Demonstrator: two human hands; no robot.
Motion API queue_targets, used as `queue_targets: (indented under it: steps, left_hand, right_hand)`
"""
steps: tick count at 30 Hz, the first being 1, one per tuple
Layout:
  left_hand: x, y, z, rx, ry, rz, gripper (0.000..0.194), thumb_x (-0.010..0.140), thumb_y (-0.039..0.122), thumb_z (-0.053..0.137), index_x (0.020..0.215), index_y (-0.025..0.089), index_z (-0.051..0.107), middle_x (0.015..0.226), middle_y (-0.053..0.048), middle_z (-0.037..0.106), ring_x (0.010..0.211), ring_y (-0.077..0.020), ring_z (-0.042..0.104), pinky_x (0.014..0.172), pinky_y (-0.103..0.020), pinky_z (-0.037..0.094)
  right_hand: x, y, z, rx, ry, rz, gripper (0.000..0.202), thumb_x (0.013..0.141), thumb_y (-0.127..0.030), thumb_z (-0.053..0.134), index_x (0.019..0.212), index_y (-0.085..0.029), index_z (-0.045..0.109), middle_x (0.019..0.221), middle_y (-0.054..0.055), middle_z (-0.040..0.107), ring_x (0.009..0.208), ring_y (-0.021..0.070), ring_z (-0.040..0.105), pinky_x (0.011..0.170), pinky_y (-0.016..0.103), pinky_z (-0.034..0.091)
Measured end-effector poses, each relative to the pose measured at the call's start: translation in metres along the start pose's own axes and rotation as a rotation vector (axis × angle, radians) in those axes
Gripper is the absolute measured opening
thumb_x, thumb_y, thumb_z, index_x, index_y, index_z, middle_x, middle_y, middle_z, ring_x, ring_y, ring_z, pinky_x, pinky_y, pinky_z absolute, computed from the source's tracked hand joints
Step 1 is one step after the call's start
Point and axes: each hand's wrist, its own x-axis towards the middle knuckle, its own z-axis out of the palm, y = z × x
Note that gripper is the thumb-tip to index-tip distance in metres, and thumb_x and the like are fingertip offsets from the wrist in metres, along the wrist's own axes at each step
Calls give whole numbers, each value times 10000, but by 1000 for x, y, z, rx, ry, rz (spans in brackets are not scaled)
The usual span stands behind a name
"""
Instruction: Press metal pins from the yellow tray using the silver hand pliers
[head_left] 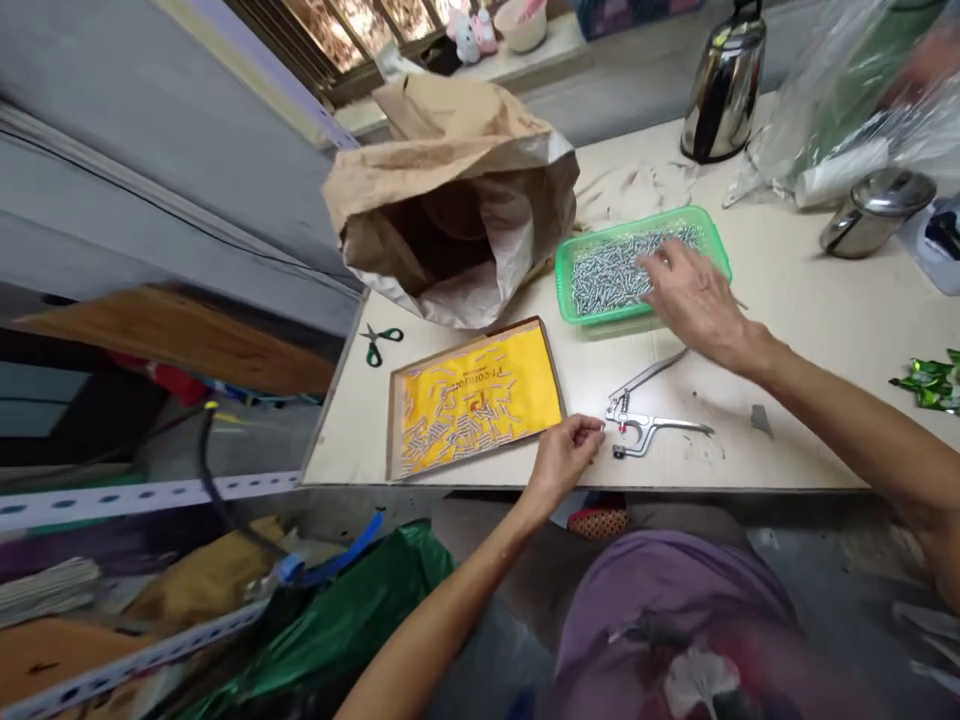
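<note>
My left hand (568, 455) is pinched closed at the table's front edge, its fingertips on something too small to make out. Just right of it lie silver hand pliers (649, 425) with a spring and a red part. My right hand (694, 300) is over the right part of a green basket (716, 235) full of small metal pieces (611, 275); its thumb and index finger are close together, and whatever may be between them cannot be made out. Left of the pliers, a shallow tray (559, 375) with a yellow lining (525, 360) holds many small metal pieces (450, 432).
A large open paper bag (450, 170) stands behind the tray. Green-handled scissors (381, 342) lie at the left. Toward the back right are a steel kettle (724, 90), a steel cup (874, 215) and clear plastic wrapping (832, 100). A green wrapper (934, 382) lies far right.
</note>
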Motion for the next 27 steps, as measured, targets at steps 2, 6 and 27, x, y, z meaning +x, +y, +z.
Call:
queue_targets:
  steps: [2,6,27]
  left_hand:
    - [1,-2,10,-56,-27,-85,111,716,236,691,744,131,670,573,19,607,473,-89,531,469,-190,418]
    - [8,-4,18,-149,-55,-156,195,706,310,722,714,125,659,516,33,558,458,-81,496,447,-179,384]
    - [23,7,22,161,-225,-365,231,725,298,685,587,132,604,408,85,386,372,-52,342,387,-190,290]
  right_hand:
    - [-28,3,-3,59,-178,-70,248,966,-193,430,1069,-126,645,1016,124,606,883,227,594,715,347,484]
    - [-99,0,11,165,-442,-172,194,965,-227,483,1021,-152,653,981,82,606,763,158,600,648,276,469]
    - [-137,-8,28,34,-531,-99,295,856,53,370,912,-177,547,972,89,595,831,194,538,617,296,339]
